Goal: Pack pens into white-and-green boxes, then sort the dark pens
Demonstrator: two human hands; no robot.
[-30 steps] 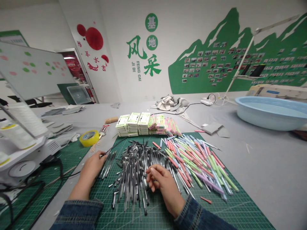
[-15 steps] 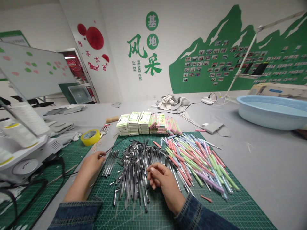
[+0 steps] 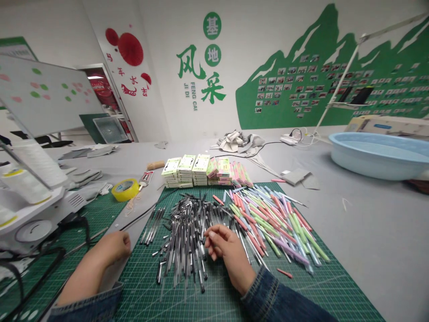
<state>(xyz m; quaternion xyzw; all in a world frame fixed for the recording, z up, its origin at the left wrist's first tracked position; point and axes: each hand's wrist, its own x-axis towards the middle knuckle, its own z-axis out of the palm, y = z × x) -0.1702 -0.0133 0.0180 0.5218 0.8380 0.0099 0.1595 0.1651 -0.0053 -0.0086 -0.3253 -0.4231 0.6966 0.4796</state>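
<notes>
My left hand (image 3: 115,247) is closed with its fingers curled under, at the left edge of the green cutting mat (image 3: 140,277). It overlaps the line of a thin black cable (image 3: 139,218); whether anything is inside the fist is hidden. Over the right side of a heap of clear pens with black ends (image 3: 186,241) hovers my right hand (image 3: 225,252), fingers loosely bent and apart, nothing visible in them. A small group of similar pens (image 3: 153,227) lies apart, left of the heap. Right of my right hand spreads a pile of pink, green, blue and purple pens (image 3: 275,223).
Stacked small boxes (image 3: 186,172) stand behind the pens. Yellow tape (image 3: 125,190) and a glue tube (image 3: 146,179) lie to the left, near a white machine with thread cones (image 3: 28,183). A blue basin (image 3: 378,156) stands right; grey cloth (image 3: 239,142) lies at the back.
My left hand has moved left and toward me, away from the small pen group, and its fingers have curled into a fist. My right hand has stayed nearly still.
</notes>
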